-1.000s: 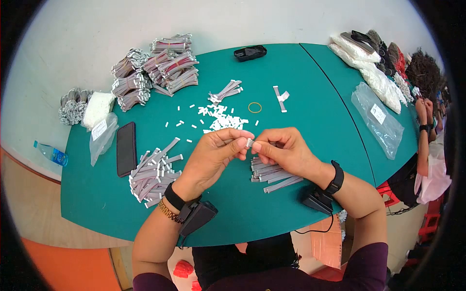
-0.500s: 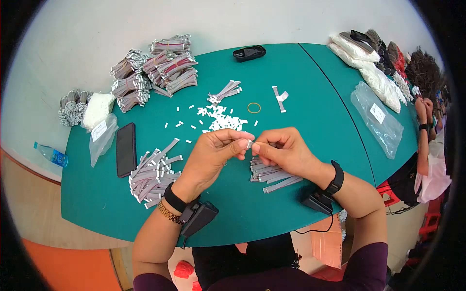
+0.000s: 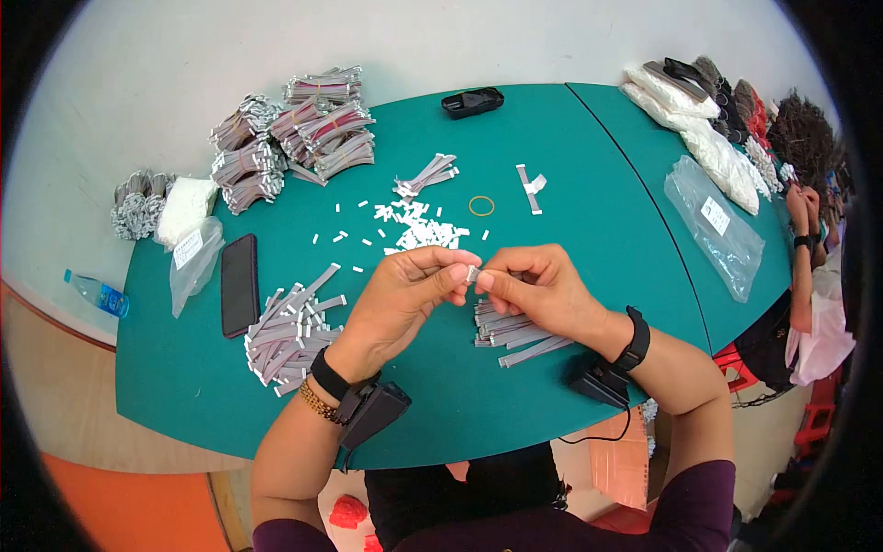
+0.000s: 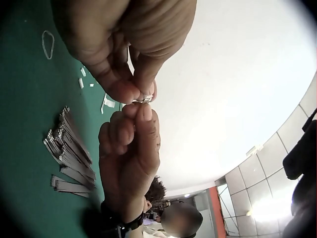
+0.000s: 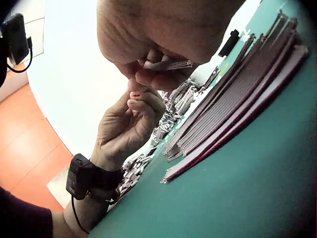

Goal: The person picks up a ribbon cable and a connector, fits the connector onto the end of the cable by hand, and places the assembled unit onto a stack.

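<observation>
In the head view, my left hand (image 3: 405, 290) and right hand (image 3: 543, 290) meet above the table, fingertips nearly touching. Between them sits a small white connector (image 3: 472, 273), pinched by the left thumb and forefinger. My right hand pinches a grey ribbon cable (image 5: 181, 64) close to that connector; its bare end pokes out under the palm in the right wrist view. Fingertips hide most of the joint. Just below the right hand lies a stack of ribbon cables (image 3: 515, 333). Beyond both hands is a heap of loose white connectors (image 3: 425, 228).
Left of the hands lie a pile of connectorised cables (image 3: 290, 336) and a phone (image 3: 240, 285). Bundled cables (image 3: 322, 129) are stacked at the back left. A rubber band (image 3: 481, 205) and a single cable (image 3: 530, 189) lie ahead. Plastic bags (image 3: 716, 225) are on the right.
Both hands stay in nearly the same place, still pinching the connector and cable. Nothing else on the table has visibly moved.
</observation>
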`<state>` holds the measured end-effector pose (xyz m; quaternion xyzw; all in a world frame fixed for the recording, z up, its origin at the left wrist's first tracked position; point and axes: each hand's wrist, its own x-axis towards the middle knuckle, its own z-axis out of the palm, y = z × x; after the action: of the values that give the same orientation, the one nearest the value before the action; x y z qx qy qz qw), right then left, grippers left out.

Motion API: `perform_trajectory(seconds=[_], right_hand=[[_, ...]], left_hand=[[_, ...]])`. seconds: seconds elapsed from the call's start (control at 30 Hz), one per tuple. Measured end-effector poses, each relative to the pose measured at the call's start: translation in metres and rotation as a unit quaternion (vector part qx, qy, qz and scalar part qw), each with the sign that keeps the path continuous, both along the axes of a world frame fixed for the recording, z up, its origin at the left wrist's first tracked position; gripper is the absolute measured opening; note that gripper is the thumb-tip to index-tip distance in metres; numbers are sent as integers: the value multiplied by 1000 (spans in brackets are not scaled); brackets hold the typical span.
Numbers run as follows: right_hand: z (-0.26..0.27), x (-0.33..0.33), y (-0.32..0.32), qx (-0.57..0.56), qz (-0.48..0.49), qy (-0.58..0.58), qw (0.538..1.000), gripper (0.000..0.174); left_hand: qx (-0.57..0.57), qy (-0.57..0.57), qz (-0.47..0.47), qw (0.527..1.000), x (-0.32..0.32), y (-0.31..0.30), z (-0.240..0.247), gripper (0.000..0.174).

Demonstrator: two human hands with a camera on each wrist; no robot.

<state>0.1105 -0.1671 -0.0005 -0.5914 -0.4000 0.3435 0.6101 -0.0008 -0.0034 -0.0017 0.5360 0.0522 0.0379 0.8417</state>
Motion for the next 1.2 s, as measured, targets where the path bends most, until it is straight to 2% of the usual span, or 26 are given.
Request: perform_trajectory(seconds=[0.23, 0.63, 0.93, 1.03, 1.2], right_hand=[[3, 1, -1, -15, 9, -3, 1000, 19], [8, -2, -2, -47, 9, 4, 999, 21], [7, 1, -1, -41, 16, 12, 999, 23], [9, 1, -1, -47, 22, 0, 999, 22], [8, -1, -1, -53, 38, 12, 998, 21]], left_hand=[[13, -2, -1, 1000, 0, 0, 0, 21], [203, -24, 62, 977, 1, -5, 5, 16], [189, -24, 34, 981, 1, 0, 12, 27], [268, -22, 2, 963, 1, 2, 3, 29], [321, -42, -7, 946, 2, -1, 2, 29]])
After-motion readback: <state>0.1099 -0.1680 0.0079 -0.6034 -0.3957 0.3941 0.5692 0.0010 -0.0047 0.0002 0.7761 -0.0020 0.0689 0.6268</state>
